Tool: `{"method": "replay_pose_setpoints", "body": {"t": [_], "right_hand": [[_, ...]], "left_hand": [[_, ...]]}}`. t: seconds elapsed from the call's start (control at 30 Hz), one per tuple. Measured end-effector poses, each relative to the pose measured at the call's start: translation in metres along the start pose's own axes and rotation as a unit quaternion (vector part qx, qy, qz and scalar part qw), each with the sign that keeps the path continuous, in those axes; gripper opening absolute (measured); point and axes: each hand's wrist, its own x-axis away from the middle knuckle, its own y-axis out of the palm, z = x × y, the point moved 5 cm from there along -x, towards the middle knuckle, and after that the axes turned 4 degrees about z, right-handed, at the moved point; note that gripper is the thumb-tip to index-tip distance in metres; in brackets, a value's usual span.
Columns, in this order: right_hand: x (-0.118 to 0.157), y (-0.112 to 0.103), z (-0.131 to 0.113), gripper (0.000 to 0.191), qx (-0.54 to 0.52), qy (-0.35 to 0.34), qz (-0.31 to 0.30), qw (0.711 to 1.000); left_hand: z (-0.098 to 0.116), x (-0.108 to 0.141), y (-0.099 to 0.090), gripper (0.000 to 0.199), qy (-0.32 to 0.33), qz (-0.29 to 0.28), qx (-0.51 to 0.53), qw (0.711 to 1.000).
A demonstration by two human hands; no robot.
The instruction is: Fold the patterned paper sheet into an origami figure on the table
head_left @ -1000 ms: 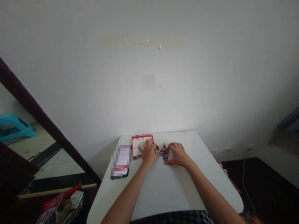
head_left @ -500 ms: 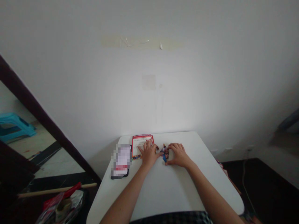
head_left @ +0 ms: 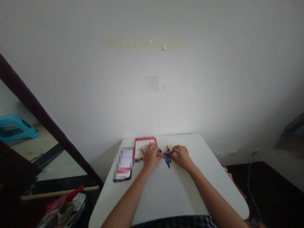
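A small piece of folded, colourful printed paper (head_left: 167, 161) lies on the white table between my two hands, with pointed ends at top and bottom. My left hand (head_left: 151, 157) grips its left corner between thumb and index finger, while the other fingers rest over a red-bordered printed card or booklet (head_left: 139, 148). From the other side, my right hand (head_left: 181, 155) pinches the paper's right edge, thumb and fingertips close together. The fingertips cover parts of both side corners.
A phone (head_left: 123, 164) with a blurred screen lies left of the booklet on the white table (head_left: 175, 196). The wall (head_left: 204, 95) rises behind the table's far edge. On the floor at left are a filled bin (head_left: 68, 209) and a wooden stick (head_left: 91, 188); a mirror shows a blue stool (head_left: 17, 128).
My right thumb has moved up from the paper's bottom point to its right edge, closing toward the fingers. The bottom point now shows uncovered. My left hand has barely shifted.
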Motion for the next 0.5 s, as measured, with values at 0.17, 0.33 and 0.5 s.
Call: {"method": "replay_pose_setpoints", "body": {"t": [0.17, 0.33, 0.5], "right_hand": [[-0.0005, -0.0004, 0.0003, 0.018, 0.006, 0.0, 0.006, 1.0], [-0.0004, 0.0013, 0.0016, 0.021, 0.013, -0.001, 0.013, 1.0], [-0.0007, 0.0011, 0.0029, 0.025, -0.001, 0.002, 0.015, 1.0]], "left_hand": [[-0.0006, -0.0013, -0.0025, 0.019, -0.007, 0.009, 0.014, 1.0], [0.0004, -0.0011, -0.0033, 0.021, -0.014, -0.008, 0.01, 1.0], [0.0002, -0.0015, -0.0044, 0.024, -0.019, -0.022, -0.004, 1.0]]}}
